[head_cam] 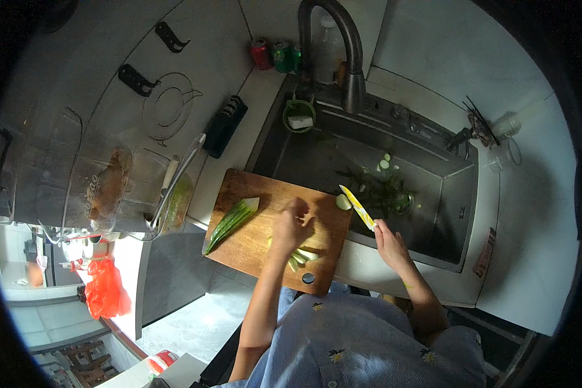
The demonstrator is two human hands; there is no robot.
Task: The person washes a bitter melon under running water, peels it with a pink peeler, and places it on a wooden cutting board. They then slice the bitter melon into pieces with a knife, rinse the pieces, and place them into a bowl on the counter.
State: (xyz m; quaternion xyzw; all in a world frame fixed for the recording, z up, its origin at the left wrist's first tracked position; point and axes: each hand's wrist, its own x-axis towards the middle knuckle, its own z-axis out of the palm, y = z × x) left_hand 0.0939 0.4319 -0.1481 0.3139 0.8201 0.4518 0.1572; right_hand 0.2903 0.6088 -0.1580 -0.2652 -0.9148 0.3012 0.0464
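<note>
A wooden cutting board (252, 184) lies at a slant across the front left corner of the sink. My right hand (392, 246) grips a knife with a yellow and white patterned blade (357, 205); its tip points away over the sink's edge. Beside the blade, a pale round vegetable slice (343, 202) rests at the board's right edge. Over the middle of the board is my left hand (292, 227), fingers curled and apart, with no object visible in it. Pale green vegetable pieces (300, 258) lie below that hand, partly hidden. A ridged green cucumber (232, 225), cut at one end, lies on the board's left.
The dark sink (320, 160) holds green peelings (385, 191) and a few pale slices. A curved faucet (354, 87) rises behind it, near a small green strainer (299, 116). A dark knife sharpener (227, 126) and soda cans (260, 54) stand along the counter.
</note>
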